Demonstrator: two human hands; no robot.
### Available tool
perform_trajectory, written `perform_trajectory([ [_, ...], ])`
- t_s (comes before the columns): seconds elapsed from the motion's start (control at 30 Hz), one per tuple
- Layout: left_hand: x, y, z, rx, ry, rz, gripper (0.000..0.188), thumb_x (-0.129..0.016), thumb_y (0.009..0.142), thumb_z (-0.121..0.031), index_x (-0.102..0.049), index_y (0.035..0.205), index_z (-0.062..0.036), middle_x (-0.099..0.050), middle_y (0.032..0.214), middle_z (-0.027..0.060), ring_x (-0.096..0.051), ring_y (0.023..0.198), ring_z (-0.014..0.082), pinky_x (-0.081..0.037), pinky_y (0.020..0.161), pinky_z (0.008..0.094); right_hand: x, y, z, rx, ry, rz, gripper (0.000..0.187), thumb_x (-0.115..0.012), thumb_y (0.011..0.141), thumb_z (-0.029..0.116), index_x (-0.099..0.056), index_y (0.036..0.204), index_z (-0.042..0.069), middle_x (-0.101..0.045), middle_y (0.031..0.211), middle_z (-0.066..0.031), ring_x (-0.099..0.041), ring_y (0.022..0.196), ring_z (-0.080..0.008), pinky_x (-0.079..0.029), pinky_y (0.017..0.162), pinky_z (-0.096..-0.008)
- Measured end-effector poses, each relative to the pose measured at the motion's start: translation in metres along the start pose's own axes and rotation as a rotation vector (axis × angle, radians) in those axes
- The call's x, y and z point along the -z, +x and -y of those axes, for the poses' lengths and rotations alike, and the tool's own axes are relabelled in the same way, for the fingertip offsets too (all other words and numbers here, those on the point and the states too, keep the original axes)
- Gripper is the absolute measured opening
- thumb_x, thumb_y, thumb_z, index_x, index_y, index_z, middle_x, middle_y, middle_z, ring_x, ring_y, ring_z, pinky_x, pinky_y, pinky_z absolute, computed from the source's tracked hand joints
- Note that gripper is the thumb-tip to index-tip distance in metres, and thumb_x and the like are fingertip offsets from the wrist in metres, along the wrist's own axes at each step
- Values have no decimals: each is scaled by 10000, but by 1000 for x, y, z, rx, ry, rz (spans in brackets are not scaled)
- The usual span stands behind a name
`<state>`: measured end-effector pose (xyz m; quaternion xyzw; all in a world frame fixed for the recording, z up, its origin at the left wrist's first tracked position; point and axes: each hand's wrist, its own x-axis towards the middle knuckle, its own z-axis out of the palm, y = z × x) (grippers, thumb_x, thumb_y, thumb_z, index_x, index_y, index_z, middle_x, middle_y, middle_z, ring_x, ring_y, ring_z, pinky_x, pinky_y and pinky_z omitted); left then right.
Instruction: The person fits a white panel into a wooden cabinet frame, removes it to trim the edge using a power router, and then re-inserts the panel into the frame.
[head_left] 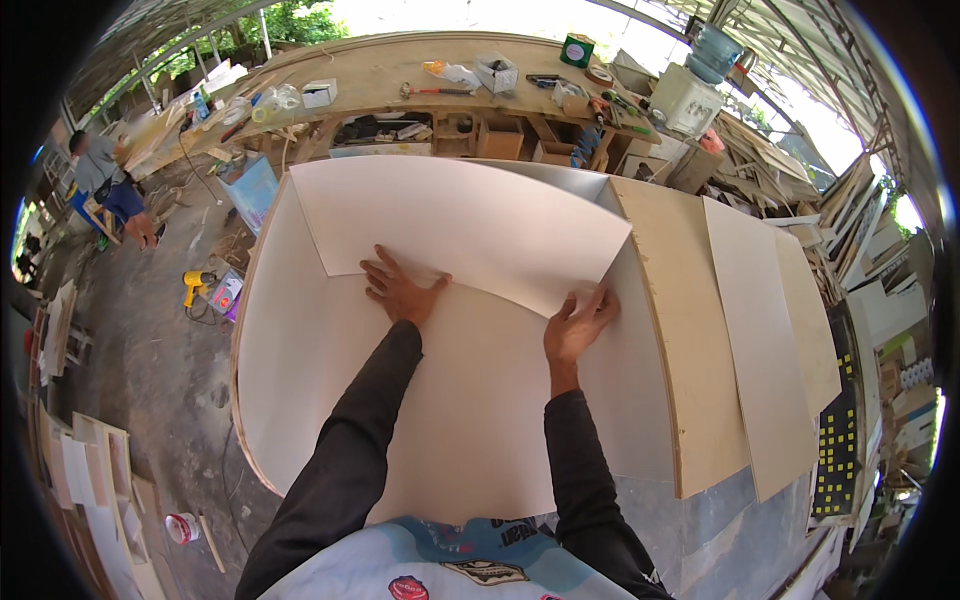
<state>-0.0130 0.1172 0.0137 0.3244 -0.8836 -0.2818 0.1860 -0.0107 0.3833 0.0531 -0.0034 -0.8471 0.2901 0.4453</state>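
A curved white sheet (450, 215) stands inside a large plywood box with white inner walls (625, 395). My left hand (405, 297) lies open with its fingers spread, touching the sheet along its lower edge. At the sheet's lower right corner, my right hand (580, 325) has its thumb on the face and its fingers around the edge. Part of those fingers is hard to make out. Below both hands spreads the box's pale bottom (470, 400).
To the right, a loose white panel (760, 340) lies over plywood. Beyond the box runs a long workbench (380, 75) holding a hammer (437, 91) and other tools. A yellow heat gun (197, 288) is at left, and a person (105, 180) stands farther off.
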Motion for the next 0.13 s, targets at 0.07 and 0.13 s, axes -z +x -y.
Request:
perform_trajectory([
  [0.07, -6, 9, 6, 30, 28, 4, 1507, -864, 654, -674, 106, 1646, -85, 22, 1656, 388, -66, 1559, 512, -106, 1229, 635, -3, -8, 17, -54, -55, 45, 783, -671, 928, 72, -247, 1585, 24, -332, 1457, -285, -394, 1306, -433, -359, 1062, -542],
  [0.13, -13, 12, 9, 47, 81, -1, 1494, -849, 649, -701, 69, 1653, -85, 21, 1659, 383, -46, 1570, 487, -101, 1226, 643, -10, -19, 22, -77, -97, 40, 898, -712, 919, 167, -181, 1635, 55, -308, 1520, -294, -337, 1392, -440, -275, 1122, -621],
])
